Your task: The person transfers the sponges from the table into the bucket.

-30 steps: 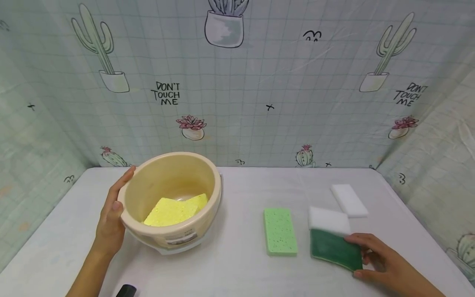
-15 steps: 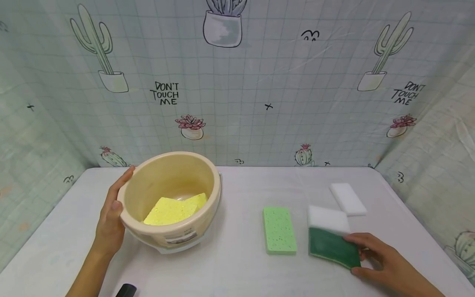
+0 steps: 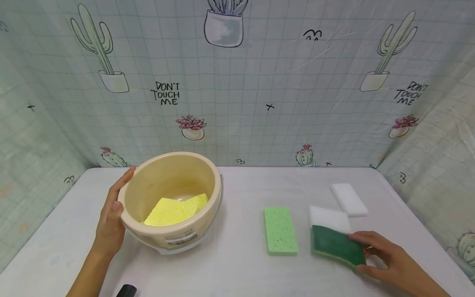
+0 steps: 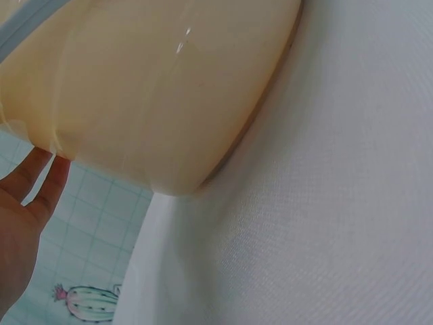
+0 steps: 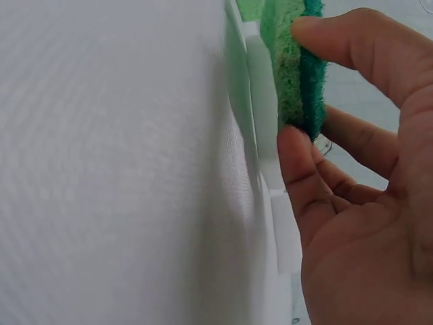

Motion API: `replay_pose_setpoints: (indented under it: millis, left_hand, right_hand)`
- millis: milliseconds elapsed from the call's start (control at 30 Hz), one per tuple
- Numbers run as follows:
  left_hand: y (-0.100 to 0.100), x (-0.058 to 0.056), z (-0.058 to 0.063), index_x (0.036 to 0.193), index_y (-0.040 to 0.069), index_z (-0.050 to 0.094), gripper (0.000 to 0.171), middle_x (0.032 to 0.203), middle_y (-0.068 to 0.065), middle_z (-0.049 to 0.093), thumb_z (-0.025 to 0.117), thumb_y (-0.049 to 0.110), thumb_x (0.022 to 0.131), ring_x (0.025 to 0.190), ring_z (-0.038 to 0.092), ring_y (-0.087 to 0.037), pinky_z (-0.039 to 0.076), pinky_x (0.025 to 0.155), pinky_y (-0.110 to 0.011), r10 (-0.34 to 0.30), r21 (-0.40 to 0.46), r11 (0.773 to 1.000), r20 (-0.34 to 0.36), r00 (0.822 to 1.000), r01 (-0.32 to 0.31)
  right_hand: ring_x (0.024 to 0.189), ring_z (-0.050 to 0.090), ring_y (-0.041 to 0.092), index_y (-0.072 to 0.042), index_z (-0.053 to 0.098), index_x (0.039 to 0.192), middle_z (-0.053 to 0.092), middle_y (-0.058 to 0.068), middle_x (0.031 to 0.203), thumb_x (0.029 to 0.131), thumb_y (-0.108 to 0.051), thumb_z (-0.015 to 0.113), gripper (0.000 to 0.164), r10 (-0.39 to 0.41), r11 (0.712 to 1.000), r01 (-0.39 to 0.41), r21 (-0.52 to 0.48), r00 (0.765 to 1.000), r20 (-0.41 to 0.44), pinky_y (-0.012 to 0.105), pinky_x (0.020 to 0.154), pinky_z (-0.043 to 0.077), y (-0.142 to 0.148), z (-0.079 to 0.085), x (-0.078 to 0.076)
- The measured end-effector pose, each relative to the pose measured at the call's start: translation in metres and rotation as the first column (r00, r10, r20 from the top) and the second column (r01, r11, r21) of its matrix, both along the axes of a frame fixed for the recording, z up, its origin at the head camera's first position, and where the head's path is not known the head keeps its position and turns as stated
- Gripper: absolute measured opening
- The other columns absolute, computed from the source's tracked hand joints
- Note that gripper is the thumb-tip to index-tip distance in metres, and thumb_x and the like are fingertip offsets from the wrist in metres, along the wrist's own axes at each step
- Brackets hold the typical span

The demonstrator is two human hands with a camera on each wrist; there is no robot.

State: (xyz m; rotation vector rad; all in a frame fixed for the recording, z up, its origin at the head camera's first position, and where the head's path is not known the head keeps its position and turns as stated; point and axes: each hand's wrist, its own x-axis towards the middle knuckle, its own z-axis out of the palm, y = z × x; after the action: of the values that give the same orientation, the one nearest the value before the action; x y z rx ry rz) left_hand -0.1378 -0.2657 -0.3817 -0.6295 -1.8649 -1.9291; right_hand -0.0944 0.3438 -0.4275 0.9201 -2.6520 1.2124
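In the head view a cream bucket (image 3: 213, 218) stands on the left of the white table (image 3: 237, 272), its mouth leaning toward me. My left hand (image 3: 111, 222) holds its left side, thumb at the rim; the left wrist view has two fingers (image 4: 51, 186) against its wall. Yellow sponges (image 3: 170, 211) lie inside. On the right, my right hand (image 3: 389, 258) pinches one end of a green scrub sponge (image 3: 337, 245). Seen from the right wrist, this sponge has a light green foam layer (image 5: 287, 81) and a dark scouring layer (image 5: 311, 74), raised off the table.
A light green sponge (image 3: 281, 231) lies between the bucket and my right hand. Beyond the scrub sponge are two white sponges, a nearer one (image 3: 329, 218) and a farther one (image 3: 349, 199). A black object (image 3: 127, 291) pokes in at the bottom edge. A cactus-print cloth (image 3: 237, 82) hangs behind.
The scrub sponge, pinched in my right hand, has risen slightly and shifted a little to the right. My left hand and the bucket stay as they were.
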Motion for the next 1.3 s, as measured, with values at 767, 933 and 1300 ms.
replay_pose_setpoints:
  millis: [767,933,1300]
  left_hand:
    - [0.000,0.001,-0.001,0.149,0.004,0.028,0.056,0.157,-0.009,0.019,0.038,0.032,0.101,0.142,0.018,-0.021,0.027,0.107,-0.018,0.009,-0.015,1.000,-0.022,1.000,-0.009]
    - [-0.001,0.001,0.000,0.149,0.005,0.028,0.056,0.157,-0.008,0.019,0.038,0.032,0.101,0.142,0.019,-0.020,0.029,0.106,-0.018,0.020,-0.029,0.999,-0.018,1.000,-0.021]
    - [-0.001,0.001,0.000,0.150,0.006,0.028,0.056,0.157,-0.007,0.019,0.038,0.032,0.101,0.141,0.020,-0.020,0.031,0.104,-0.017,0.029,-0.037,0.999,-0.002,1.000,-0.029]
  right_hand:
    - [0.102,0.053,0.008,0.002,0.049,0.133,0.052,0.007,0.125,0.071,0.008,0.079,0.069,0.081,0.996,-0.082,-0.028,0.996,-0.037,0.017,0.077,0.049,-0.023,0.023,-0.018]
    - [0.104,0.054,0.007,-0.001,0.050,0.134,0.052,0.005,0.127,0.072,0.004,0.080,0.069,0.064,0.998,-0.064,0.004,0.997,-0.032,0.018,0.078,0.049,-0.028,0.031,-0.022]
    - [0.104,0.053,0.008,-0.002,0.050,0.134,0.052,0.006,0.128,0.074,0.002,0.080,0.068,0.096,0.995,-0.096,0.006,0.995,-0.024,0.017,0.082,0.048,-0.042,0.042,-0.033]
